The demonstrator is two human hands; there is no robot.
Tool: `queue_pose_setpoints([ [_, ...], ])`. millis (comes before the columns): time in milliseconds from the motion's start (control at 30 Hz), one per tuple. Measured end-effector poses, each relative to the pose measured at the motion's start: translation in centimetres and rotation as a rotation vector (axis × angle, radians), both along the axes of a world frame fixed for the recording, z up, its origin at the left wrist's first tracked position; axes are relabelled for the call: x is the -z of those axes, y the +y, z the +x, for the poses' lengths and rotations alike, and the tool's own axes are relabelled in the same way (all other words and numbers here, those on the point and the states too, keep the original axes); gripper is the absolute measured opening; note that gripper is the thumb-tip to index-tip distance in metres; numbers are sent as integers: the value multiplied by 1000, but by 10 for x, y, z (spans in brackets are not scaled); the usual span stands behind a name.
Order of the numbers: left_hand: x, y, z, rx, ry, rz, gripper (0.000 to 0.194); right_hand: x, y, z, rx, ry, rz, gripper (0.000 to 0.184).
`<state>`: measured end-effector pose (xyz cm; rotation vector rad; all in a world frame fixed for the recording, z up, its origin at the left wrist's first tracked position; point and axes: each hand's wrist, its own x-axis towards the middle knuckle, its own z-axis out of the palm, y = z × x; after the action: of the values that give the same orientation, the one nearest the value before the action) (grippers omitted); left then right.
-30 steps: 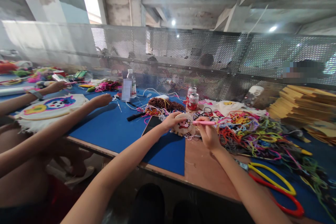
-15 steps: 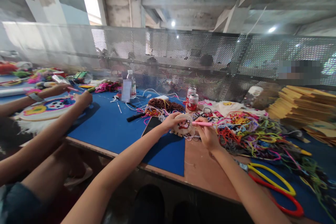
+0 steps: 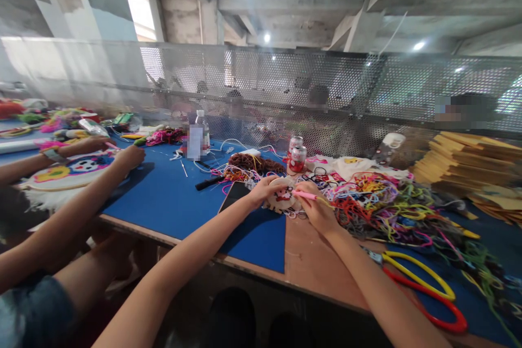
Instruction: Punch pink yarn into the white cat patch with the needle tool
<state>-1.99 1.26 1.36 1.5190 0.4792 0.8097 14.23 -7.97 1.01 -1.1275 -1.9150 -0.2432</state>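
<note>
My left hand (image 3: pixel 263 191) grips the edge of a small round embroidery hoop (image 3: pixel 281 204) with pale cloth. A dark and reddish pattern shows on the cloth. Closed around a pink punch needle (image 3: pixel 305 195) is my right hand (image 3: pixel 318 211), its tip against the right part of the cloth. A yellow strand trails from the back of the tool. Right behind the hoop lie brown yarn (image 3: pixel 244 164) and loose pale strands. To the right of my right hand spreads a tangled heap of coloured yarn (image 3: pixel 375 206).
Scissors with yellow and red handles (image 3: pixel 424 277) lie by my right forearm. Drink cans (image 3: pixel 298 159), a bottle (image 3: pixel 200 130) and stacked yellow envelopes (image 3: pixel 457 166) stand farther back. At left, a co-worker's hands (image 3: pixel 129 157) work on a larger hoop (image 3: pixel 61 186). A perforated metal screen (image 3: pixel 261 103) rises behind the table.
My right hand has moved slightly left with the punch needle, bringing its tip to the cloth. The left hand keeps its hold on the hoop. The whole view has shifted a little.
</note>
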Motion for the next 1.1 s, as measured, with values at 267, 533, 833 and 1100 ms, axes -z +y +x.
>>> queue_pose_setpoints([
  [267, -1, -4, 2, -16, -18, -82, 44, 4, 1, -1, 38, -41, 3, 14],
  [533, -3, -5, 3, -6, 2, -28, 37, 6, -5, -5, 89, -109, -61, 18],
  [833, -17, -5, -3, 31, 95, 41, 33, -4, -6, -12, -2, 146, 21, 12],
  [1100, -26, -9, -10, 185, 130, 0, 40, -9, -13, -9, -19, 311, -74, 20],
])
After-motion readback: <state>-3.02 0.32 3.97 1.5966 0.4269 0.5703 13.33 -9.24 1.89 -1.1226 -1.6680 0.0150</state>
